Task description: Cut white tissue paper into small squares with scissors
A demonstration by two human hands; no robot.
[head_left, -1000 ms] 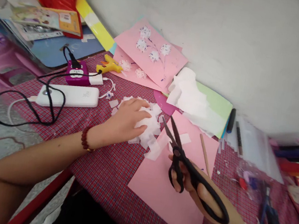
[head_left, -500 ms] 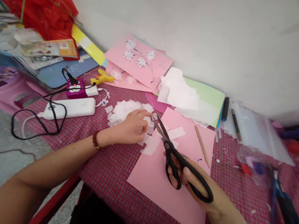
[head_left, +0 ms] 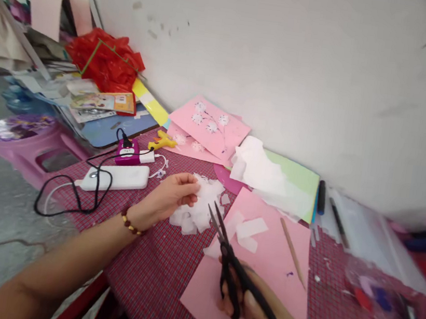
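Over pink sheet [head_left: 271, 256] edge, scissors [head_left: 225, 247], exposed cloth [head_left: 150, 277] alongside

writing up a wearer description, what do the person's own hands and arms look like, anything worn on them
The left hand has no glove; its wrist wears a bracelet of round beads, dark reddish-brown and yellowish. The right hand is also gloveless. No sleeve shows on either forearm.

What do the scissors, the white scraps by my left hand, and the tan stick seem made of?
Scissors: probably metal blades, greyish with faint sheen; smooth black handles, likely plastic. White scraps: likely thin matte paper, given their flimsy, overlapping edges. Tan stick: perhaps matte wood, from its colour; grain isn't discernible.
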